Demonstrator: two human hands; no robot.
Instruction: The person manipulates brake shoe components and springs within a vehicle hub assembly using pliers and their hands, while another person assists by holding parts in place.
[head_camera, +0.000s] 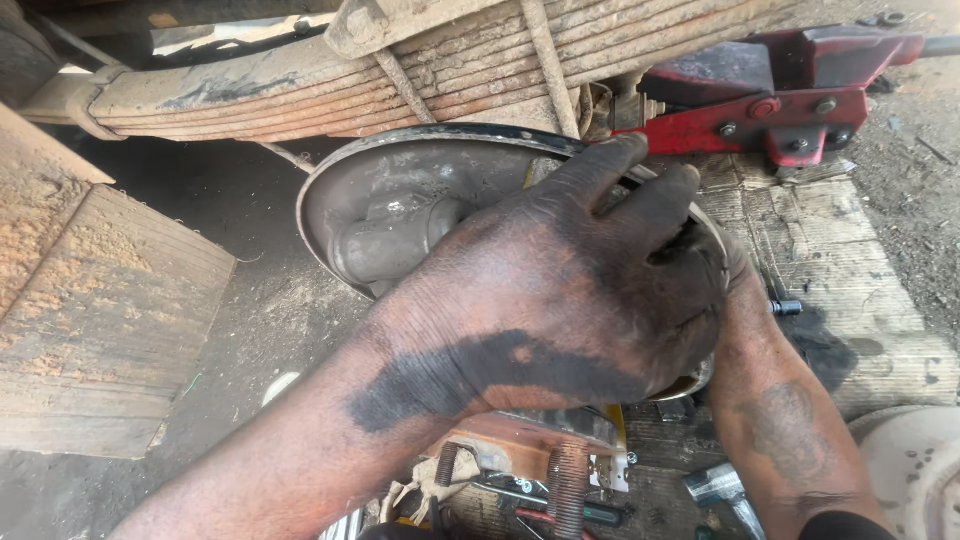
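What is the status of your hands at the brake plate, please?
Left hand spread over brake backing plate. Right hand hidden behind it. Red jack beside plate.

I see no package, label, sign or screen anywhere around my hands here.

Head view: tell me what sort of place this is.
Most likely a vehicle repair yard or roadside workshop, underneath a truck. A rusty leaf spring pack runs overhead, a red floor jack stands beside it, and the grease-blackened left hand rests on a round brake backing plate, above bare dirt ground.
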